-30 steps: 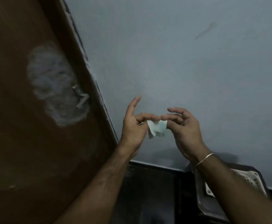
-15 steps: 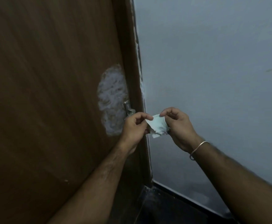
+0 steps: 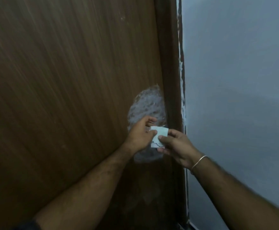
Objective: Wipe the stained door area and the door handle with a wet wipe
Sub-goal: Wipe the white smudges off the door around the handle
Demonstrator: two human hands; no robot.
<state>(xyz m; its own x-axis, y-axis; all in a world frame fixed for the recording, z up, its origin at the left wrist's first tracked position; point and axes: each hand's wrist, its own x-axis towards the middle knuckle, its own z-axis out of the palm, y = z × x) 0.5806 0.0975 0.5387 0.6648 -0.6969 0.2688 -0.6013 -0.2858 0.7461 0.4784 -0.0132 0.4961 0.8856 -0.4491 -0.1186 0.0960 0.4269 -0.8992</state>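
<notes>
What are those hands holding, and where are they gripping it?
A small wet wipe: left hand pinches its left edge, right hand its right side.

I note the door [image 3: 69, 80] at left, its frame [image 3: 170, 63] just right of it, the wall [image 3: 234, 80] further right. Stain [image 3: 146, 107] on the door beside the frame. Wipe [image 3: 158, 136] in front of the stain, between left hand [image 3: 140, 135] and right hand [image 3: 176, 146].

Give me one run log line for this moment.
stage: preparing wipe | left hand: pinches wet wipe | right hand: pinches it | stain: unwiped
</notes>
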